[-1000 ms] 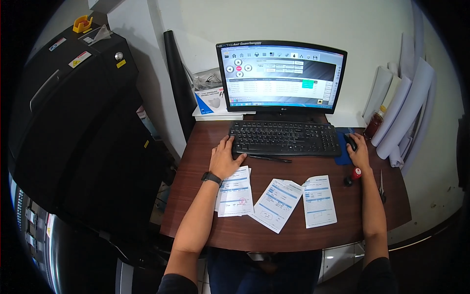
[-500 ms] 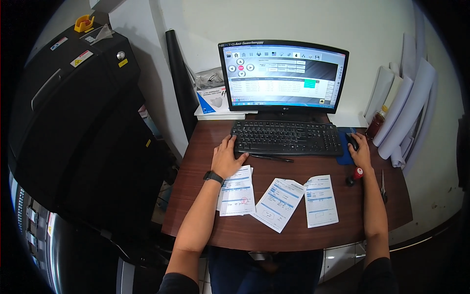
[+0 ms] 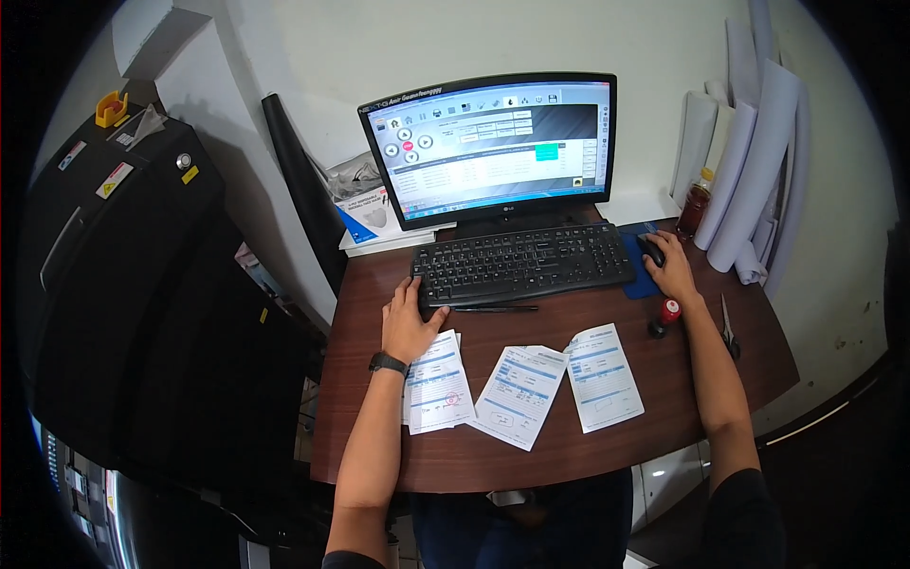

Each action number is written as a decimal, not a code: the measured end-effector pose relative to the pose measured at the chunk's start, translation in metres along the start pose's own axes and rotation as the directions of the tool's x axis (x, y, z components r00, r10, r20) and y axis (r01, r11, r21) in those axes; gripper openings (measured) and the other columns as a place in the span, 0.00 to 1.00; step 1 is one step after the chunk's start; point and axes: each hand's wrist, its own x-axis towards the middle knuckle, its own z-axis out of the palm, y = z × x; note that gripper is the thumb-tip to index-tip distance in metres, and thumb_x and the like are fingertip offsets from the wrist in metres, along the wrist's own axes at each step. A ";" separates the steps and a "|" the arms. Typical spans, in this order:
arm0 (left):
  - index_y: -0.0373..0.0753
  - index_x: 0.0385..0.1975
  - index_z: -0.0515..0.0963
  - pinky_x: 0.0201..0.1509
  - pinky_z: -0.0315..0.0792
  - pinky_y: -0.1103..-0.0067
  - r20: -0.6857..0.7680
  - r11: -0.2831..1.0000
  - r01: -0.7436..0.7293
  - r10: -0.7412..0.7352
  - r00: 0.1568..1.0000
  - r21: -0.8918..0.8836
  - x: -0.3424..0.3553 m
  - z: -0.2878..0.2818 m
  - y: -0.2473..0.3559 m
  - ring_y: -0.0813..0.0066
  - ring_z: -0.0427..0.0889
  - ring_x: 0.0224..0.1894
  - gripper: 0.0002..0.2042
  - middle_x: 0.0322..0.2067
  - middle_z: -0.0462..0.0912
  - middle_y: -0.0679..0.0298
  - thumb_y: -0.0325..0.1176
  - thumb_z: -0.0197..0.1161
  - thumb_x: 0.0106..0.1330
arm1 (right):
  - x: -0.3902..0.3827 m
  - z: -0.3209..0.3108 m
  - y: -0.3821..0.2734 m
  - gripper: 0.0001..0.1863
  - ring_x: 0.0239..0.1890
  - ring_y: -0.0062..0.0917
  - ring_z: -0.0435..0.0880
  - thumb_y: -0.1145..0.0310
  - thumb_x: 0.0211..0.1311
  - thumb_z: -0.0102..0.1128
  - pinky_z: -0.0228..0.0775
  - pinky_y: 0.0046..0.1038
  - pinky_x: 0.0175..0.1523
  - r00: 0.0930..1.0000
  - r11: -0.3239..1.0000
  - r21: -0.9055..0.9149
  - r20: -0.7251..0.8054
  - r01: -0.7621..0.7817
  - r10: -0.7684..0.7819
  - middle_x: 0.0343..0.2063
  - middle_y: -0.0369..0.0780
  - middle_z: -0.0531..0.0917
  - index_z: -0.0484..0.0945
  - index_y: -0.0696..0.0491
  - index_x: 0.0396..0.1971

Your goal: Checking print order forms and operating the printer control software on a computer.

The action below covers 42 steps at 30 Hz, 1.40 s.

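My right hand [image 3: 672, 272] is wrapped over a black computer mouse [image 3: 651, 250] on a blue mouse pad [image 3: 640, 271]. With its fingers apart, my left hand [image 3: 409, 322] rests at the left front corner of a black keyboard [image 3: 526, 264]; it holds nothing. A dark pen [image 3: 493, 308] lies along the keyboard's front edge, close to my left thumb. Below that hand is a printed form [image 3: 438, 384] with a red round mark, lying on another sheet. Two more forms, one in the middle [image 3: 518, 396] and one at the right [image 3: 607, 377], lie beside it on the brown desk [image 3: 379, 465].
Behind the keyboard stands a lit monitor [image 3: 493, 147]. A red-and-black stamp [image 3: 666, 316] and scissors [image 3: 728, 327] are by my right forearm. A bottle of dark red liquid [image 3: 694, 204] stands near rolled paper [image 3: 754, 171]. A large black machine [image 3: 142, 303] fills the left side.
The whole view has turned and shifted, so the desk and monitor appear further left and tilted. Both hands stay where they were, at the keyboard corner and on the mouse.
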 end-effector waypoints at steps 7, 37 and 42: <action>0.33 0.65 0.65 0.67 0.60 0.63 -0.030 1.000 -0.014 0.015 0.999 0.020 -0.001 0.000 -0.007 0.51 0.69 0.64 0.36 0.65 0.66 0.50 0.48 0.67 0.61 | 0.002 0.005 0.000 0.24 0.61 0.44 0.72 0.67 0.57 0.63 0.64 0.36 0.66 1.000 1.000 0.000 0.012 0.007 -0.007 0.58 0.47 0.73 0.76 0.53 0.55; 0.33 0.65 0.64 0.65 0.61 0.64 0.005 1.000 0.002 -0.002 1.000 0.018 -0.002 -0.004 0.002 0.52 0.70 0.63 0.36 0.65 0.65 0.51 0.47 0.66 0.61 | 0.007 0.014 -0.004 0.20 0.52 0.45 0.74 0.65 0.54 0.62 0.67 0.42 0.57 0.993 0.989 -0.120 -0.096 -0.083 0.071 0.47 0.48 0.74 0.73 0.56 0.46; 0.33 0.64 0.65 0.66 0.61 0.64 0.012 0.999 -0.025 0.024 1.000 0.024 0.001 -0.001 0.001 0.53 0.69 0.64 0.35 0.65 0.65 0.50 0.47 0.67 0.61 | 0.008 0.013 0.002 0.21 0.51 0.45 0.75 0.67 0.53 0.62 0.68 0.43 0.56 0.987 0.984 -0.125 -0.107 -0.129 0.116 0.47 0.47 0.74 0.73 0.56 0.47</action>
